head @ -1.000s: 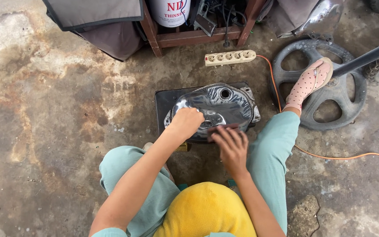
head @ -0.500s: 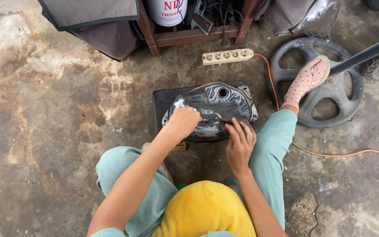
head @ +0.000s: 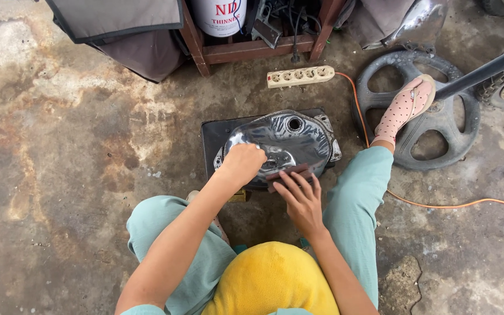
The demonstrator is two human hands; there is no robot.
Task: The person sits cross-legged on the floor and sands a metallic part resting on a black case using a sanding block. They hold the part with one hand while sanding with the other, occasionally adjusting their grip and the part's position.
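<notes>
Down on the stained concrete floor (head: 59,175), a shiny metal fuel tank (head: 290,143) lies on a dark flat stand (head: 214,137), filler hole facing up, right between the person's spread knees in pale green trousers. The left hand (head: 241,165) sits curled on the tank's near left shoulder, fingers folded down over the metal, gripping its edge. The right hand (head: 298,195) lies flat, fingers spread a little, pressing a small reddish-brown sanding pad (head: 290,173) against the tank's near rim (whether the thumb hooks under the pad, I cannot tell). Beyond the tank, a cream power strip (head: 300,76) lies on the floor, an orange cable (head: 438,204) trailing off to the right. The person's foot, in a dotted slipper (head: 405,108), rests on a grey cast wheel (head: 421,111). A white can (head: 220,14) stands on a wooden frame at the top.
</notes>
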